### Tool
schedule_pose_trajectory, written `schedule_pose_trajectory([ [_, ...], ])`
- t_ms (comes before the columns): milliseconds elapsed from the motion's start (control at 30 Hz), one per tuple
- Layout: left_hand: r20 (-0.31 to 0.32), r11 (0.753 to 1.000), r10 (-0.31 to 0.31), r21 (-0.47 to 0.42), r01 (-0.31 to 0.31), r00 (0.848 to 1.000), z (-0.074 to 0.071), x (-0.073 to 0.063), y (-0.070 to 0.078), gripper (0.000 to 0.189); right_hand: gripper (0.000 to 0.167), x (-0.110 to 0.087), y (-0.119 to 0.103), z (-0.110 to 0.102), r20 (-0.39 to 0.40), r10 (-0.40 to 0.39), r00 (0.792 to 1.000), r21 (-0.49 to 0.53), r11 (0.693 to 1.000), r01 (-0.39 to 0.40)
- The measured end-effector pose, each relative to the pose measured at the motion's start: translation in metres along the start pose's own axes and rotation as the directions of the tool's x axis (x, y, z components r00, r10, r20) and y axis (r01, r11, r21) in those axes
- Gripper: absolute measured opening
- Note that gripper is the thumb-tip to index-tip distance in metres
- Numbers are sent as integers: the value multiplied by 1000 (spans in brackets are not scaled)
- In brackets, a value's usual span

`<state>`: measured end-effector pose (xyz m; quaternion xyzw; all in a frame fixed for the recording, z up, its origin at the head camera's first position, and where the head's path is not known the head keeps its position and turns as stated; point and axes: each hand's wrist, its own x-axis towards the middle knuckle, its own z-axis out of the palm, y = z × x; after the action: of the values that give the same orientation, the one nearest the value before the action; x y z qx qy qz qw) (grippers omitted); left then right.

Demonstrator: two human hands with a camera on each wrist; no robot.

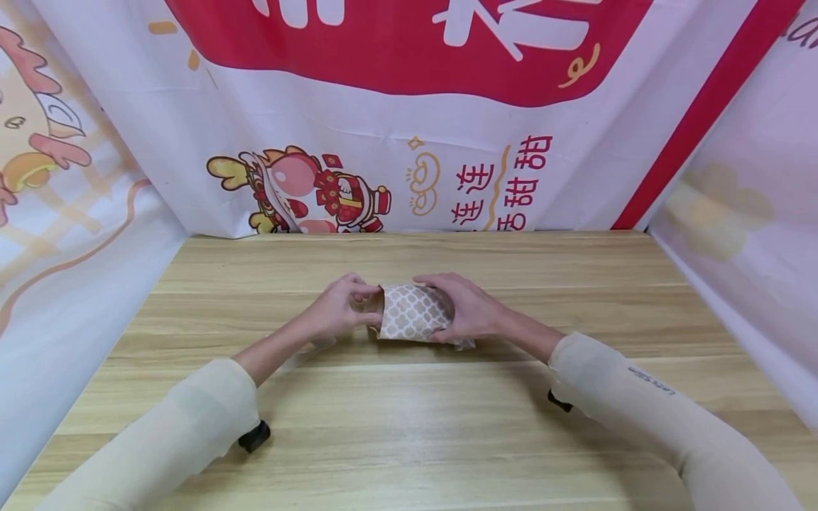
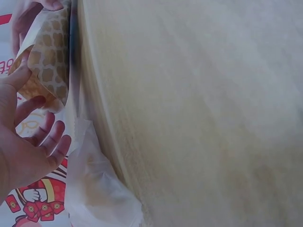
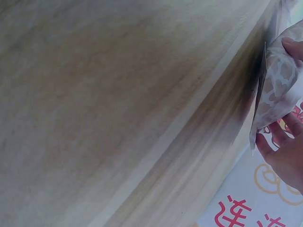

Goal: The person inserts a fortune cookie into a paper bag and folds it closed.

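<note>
A tan-and-white patterned paper bag (image 1: 412, 312) lies on its side just over the table, its open end toward the left. Something golden brown that looks like bread (image 2: 33, 90) shows inside the mouth in the left wrist view. My left hand (image 1: 341, 306) is at this mouth: the thumb reaches inside the opening and the index finger meets the rim, while the other fingers hang loosely curled. My right hand (image 1: 471, 306) grips the bag's right end from behind, with thumb in front and fingers over the top. Part of the contents is hidden by the paper.
A crumpled translucent plastic bag (image 2: 102, 184) lies on the wooden table (image 1: 409, 433) beside my left hand. More clear plastic (image 1: 465, 344) shows under the right end of the paper bag. A printed cloth (image 1: 358, 121) hangs behind the table, with further cloths at both sides.
</note>
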<state>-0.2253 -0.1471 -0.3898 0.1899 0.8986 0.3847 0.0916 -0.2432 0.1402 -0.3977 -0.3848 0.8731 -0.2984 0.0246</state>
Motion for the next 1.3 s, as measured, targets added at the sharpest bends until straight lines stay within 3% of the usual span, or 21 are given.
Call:
schedule_pose_trajectory([
  [433, -21, 999, 8, -44, -9, 1000, 9, 3, 2, 67, 102, -3, 3, 0, 7, 39, 999, 33, 999, -39],
  [667, 9, 1000, -7, 2, 6, 1000, -4, -3, 3, 70, 103, -3, 6, 0, 2, 33, 999, 35, 999, -33],
  [1033, 22, 985, 106, 132, -108, 994, -24, -12, -11, 52, 104, -4, 11, 0, -11, 12, 1000, 18, 1000, -12],
  [1300, 88, 967, 116, 219, -133, 989, -41, -22, -22, 34, 102, -5, 8, -1, 0, 30, 1000, 17, 999, -30],
])
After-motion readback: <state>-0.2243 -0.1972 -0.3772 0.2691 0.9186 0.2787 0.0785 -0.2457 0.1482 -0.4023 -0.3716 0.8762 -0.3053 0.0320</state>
